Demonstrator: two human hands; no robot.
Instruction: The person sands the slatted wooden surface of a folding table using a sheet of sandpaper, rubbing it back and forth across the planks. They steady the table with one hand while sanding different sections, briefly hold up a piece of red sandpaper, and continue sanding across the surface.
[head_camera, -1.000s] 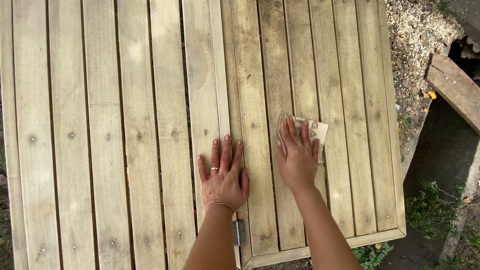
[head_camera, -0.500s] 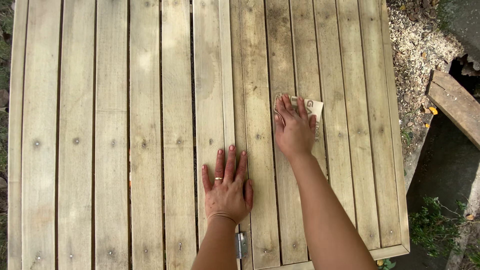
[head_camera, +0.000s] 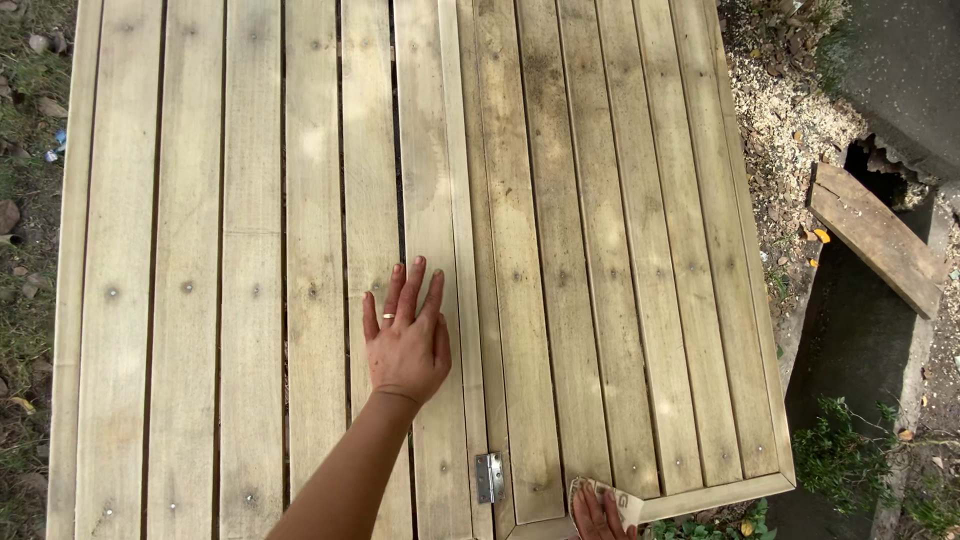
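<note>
Right hand (head_camera: 598, 515) and its sandpaper sheet (head_camera: 612, 500) cut off by the bottom edge.

An outdoor scene in soft, dappled daylight, seen from above: a large slatted wooden tabletop (head_camera: 250, 250) of pale weathered boards fills most of the view, with a small metal hinge (head_camera: 489, 477) at 6 o'clock. Grass and stones (head_camera: 25, 200) edge it at 9 o'clock. At 3 o'clock lie sawdust-strewn dirt (head_camera: 790, 130), a loose plank (head_camera: 878, 238) and low green weeds (head_camera: 835, 460).
</note>
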